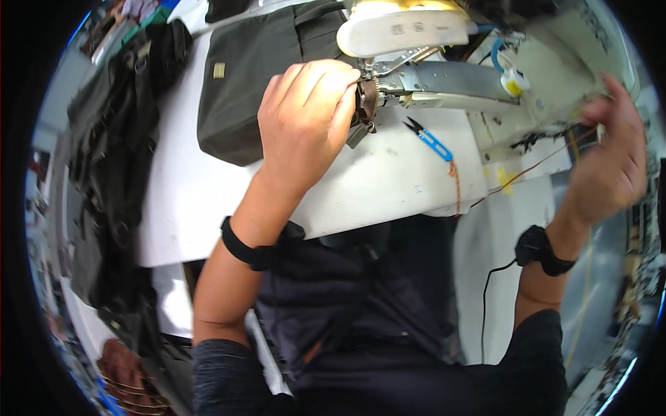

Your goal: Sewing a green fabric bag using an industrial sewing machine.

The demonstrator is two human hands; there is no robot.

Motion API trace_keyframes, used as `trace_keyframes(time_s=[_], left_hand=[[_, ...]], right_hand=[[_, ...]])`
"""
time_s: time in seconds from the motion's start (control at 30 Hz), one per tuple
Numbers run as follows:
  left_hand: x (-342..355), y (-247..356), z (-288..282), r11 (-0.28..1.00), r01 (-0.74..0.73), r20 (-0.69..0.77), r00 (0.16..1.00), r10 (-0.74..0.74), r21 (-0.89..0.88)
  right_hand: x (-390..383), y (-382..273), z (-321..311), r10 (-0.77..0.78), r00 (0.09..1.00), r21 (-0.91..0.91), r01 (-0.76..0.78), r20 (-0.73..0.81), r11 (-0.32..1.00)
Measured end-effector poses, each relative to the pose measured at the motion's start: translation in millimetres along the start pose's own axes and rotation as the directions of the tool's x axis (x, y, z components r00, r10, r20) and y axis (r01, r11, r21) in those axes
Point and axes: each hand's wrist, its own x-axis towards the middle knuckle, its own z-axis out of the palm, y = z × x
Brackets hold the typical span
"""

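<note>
My left hand [305, 118] is closed on the dark olive bag [236, 111] at its brown zipper edge [368, 104], just under the presser foot of a sewing machine [409, 31]. The machine's long metal arm [458, 83] reaches in from the right beneath that edge. My right hand [614, 156] is raised beside the machine body at the far right, blurred, its fingers bent; whether it holds anything is unclear. Blue thread snips [430, 139] with an orange cord lie on the white table [347, 194] below the metal arm.
A pile of dark bags or straps [104, 139] hangs along the table's left side. Reddish-brown items [128, 374] sit at the lower left. A thin red-brown cord [527, 170] crosses the right side of the table. The table's front edge bends across the middle, above my lap.
</note>
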Motion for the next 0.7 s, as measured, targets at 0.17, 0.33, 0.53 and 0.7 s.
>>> trace_keyframes(time_s=[0.17,0.33,0.53,0.7], left_hand=[[-3.7,-2.7,2.5,0.999,0.042,-0.003,0.999,-0.042,0.004],[-1.0,-9.7,-0.6,0.997,-0.045,-0.042,0.998,0.042,-0.064],[3.3,-7.4,-5.4,0.993,-0.002,0.022,1.0,0.005,-0.119],[4.5,-10.4,-6.1,0.993,0.001,0.025,1.0,0.002,-0.121]], right_hand=[[90.1,63.1,-70.5,-0.166,0.938,-0.273,0.081,-0.305,0.958],[128.1,146.1,-108.8,-0.064,0.945,-0.373,-0.064,-0.32,0.926],[142.5,210.7,-125.8,0.032,0.932,-0.424,-0.194,-0.36,0.885],[77.7,237.6,-126.2,0.318,0.862,-0.463,-0.485,-0.395,0.742]])
